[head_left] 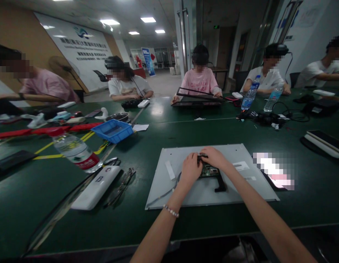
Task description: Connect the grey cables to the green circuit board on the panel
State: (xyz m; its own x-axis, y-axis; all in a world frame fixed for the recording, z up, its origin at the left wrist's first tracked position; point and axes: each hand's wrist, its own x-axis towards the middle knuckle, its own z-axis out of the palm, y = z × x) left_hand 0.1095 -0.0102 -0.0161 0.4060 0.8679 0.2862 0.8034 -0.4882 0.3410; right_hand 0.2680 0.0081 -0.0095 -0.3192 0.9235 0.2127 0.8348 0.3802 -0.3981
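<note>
In the head view, your left hand [190,167], with a beaded bracelet [171,210] on its wrist, has its fingers bent together over the far left part of a black plastic bracket [221,182]. Your right hand [213,157] curls in from the other side, its fingertips at the same black edge and close to those of your left (whether either hand truly pinches the piece, you cannot tell from here). The bracket frames a green circuit board [209,170], and both lie near the middle of a flat, light-grey rectangular panel [196,195] on the dark green table [125,233]. A thin grey cable [161,197] runs across the panel's left part, near a white strip [170,170]. Just beside the panel's right edge lies a phone with a bright, blurred-out screen [276,173]. To your left are a white power bank marked B [96,188], a pair of thin-framed glasses [121,188] and a clear water bottle with a red cap [77,151], tilted; beyond them sits a shallow blue plastic tray [113,131]. Across the table, a person in a pink shirt [200,81] holds a black-framed panel [196,100].
</note>
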